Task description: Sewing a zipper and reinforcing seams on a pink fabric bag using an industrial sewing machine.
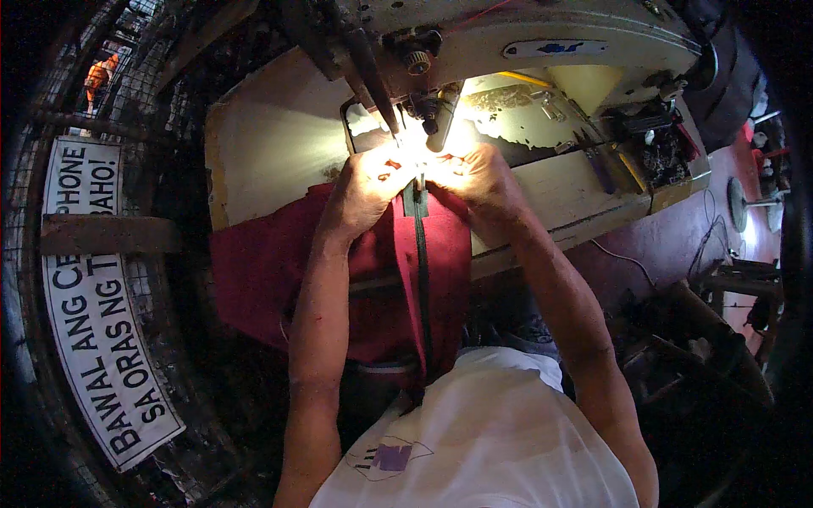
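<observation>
Gripping red cloth (273,254) on both sides, head view: your left hand (366,190) and right hand (483,182) curl in at upper centre of the frame, dark zipper (421,250) between them. Glare washes out your fingertips, so exact contact can't be told. Cloth drapes from there toward centre-left, zipper running down to lower centre. Sewing machine (491,46) spans top to upper right; white sign (95,339) at left.

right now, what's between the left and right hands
The head view shows the upper end of the black zipper between the left hand and the right hand; glare hides finer detail by their fingertips.
</observation>
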A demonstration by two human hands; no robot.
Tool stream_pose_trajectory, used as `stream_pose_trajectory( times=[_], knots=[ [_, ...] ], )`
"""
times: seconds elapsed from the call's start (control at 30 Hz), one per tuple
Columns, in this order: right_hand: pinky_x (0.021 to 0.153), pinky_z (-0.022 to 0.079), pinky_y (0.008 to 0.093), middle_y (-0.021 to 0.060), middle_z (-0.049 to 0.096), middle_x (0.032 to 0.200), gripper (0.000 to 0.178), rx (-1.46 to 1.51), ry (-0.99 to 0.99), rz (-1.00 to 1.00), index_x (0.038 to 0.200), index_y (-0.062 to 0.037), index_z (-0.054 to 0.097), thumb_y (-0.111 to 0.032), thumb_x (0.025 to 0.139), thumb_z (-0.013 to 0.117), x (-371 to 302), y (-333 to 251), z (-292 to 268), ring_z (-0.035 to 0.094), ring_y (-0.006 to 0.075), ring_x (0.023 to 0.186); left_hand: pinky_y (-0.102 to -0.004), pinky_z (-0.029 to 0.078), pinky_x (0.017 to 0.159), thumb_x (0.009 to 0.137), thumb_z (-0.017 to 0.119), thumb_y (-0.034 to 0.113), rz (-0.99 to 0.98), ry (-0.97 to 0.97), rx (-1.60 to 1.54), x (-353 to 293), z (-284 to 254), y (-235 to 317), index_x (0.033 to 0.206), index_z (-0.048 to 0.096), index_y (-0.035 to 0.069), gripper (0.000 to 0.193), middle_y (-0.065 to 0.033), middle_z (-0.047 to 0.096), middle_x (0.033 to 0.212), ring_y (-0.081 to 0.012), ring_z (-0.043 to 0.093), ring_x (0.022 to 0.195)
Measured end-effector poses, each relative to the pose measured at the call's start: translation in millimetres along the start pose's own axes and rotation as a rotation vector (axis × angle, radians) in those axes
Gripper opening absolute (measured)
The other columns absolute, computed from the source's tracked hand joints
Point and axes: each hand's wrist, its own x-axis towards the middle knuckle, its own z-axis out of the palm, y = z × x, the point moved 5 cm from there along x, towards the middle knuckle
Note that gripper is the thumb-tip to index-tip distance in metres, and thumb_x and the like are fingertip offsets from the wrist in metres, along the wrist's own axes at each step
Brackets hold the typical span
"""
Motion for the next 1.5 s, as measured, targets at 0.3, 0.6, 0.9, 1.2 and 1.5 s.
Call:
stream_pose_trajectory(
  times=[0.3, 0.6, 0.9, 1.2, 1.5],
  knots=[
    [0.064, 0.053, 0.0268, 0.0125, 0.074, 0.083, 0.022, -0.253, -0.076, 0.098, 0.094, 0.0006, 0.074, -0.017, 0.08, 0.075, -2.2, 0.2, -2.8, 0.066, 0.0105, 0.071, -0.0279, 0.051, 0.077, 0.089, 0.063, 0.005, 0.024, 0.008, 0.033, -0.2, 0.9, 1.0, 0.086, 0.069, -0.002, 0.01, -0.0071, 0.069, 0.089, -0.0133, 0.063, 0.083],
    [0.079, 0.054, 0.0258, 0.0084, 0.072, 0.094, 0.019, -0.269, -0.083, 0.191, 0.102, 0.0022, 0.07, -0.002, 0.084, 0.072, -3.1, 1.0, -3.9, 0.065, 0.0084, 0.086, -0.0274, 0.05, 0.077, 0.089, 0.066, 0.009, 0.055, 0.006, 0.06, 1.6, -1.4, 3.6, 0.087, 0.07, -0.003, 0.013, -0.0062, 0.069, 0.087, -0.0135, 0.064, 0.083],
    [0.079, 0.052, 0.0275, 0.0054, 0.071, 0.097, 0.023, -0.417, -0.192, 0.163, 0.108, 0.0036, 0.066, -0.011, 0.09, 0.068, -1.2, 7.0, -8.0, 0.063, 0.0118, 0.088, -0.0231, 0.043, 0.068, 0.091, 0.065, 0.013, 0.022, -0.014, -0.02, 4.4, -7.1, -3.9, 0.087, 0.071, -0.001, 0.016, 0.0009, 0.064, 0.082, -0.0061, 0.053, 0.074],
    [0.064, 0.047, 0.0329, 0.0076, 0.058, 0.075, 0.021, -0.217, -0.069, -0.006, 0.088, 0.0004, 0.062, -0.018, 0.086, 0.071, 3.5, 1.2, 0.7, 0.055, 0.0161, 0.07, -0.0231, 0.043, 0.07, 0.093, 0.063, 0.014, -0.005, -0.018, -0.137, 6.0, -8.4, -10.8, 0.089, 0.07, 0.0, 0.016, 0.0017, 0.062, 0.086, -0.0064, 0.053, 0.077],
    [0.093, 0.05, 0.0317, 0.0087, 0.068, 0.108, 0.021, -0.084, -0.114, 0.035, 0.112, 0.0004, 0.066, -0.003, 0.091, 0.065, 7.4, -4.6, 4.4, 0.063, 0.015, 0.103, -0.0249, 0.048, 0.08, 0.091, 0.062, 0.011, 0.007, -0.037, -0.178, 9.3, -10.9, -16.8, 0.101, 0.069, -0.003, 0.018, -0.0038, 0.066, 0.099, -0.011, 0.061, 0.089]
  ],
)
